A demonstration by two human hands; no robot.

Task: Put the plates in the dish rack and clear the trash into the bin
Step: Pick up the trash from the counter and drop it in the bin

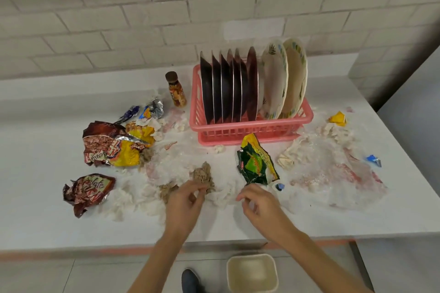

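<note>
A pink dish rack point(250, 129) at the back of the white table holds several dark steel plates point(228, 85) and two white patterned plates point(283, 78), all upright. Wrappers and torn tissue litter the table. My left hand point(184, 204) pinches a brown crumpled tissue wad point(203, 173) near the table's front. My right hand point(259, 204) hovers with loosely curled fingers just below a green and yellow snack wrapper point(256, 162), holding nothing that I can see. A cream bin point(252, 272) stands on the floor under the table's edge.
Brown and yellow wrappers point(112, 145) and a brown chocolate wrapper point(85, 191) lie at left. A small brown bottle point(176, 89) stands left of the rack. Yellow point(338, 118) and blue scraps point(373, 160) lie at right among stained tissue point(333, 173). My shoe point(190, 279) shows beside the bin.
</note>
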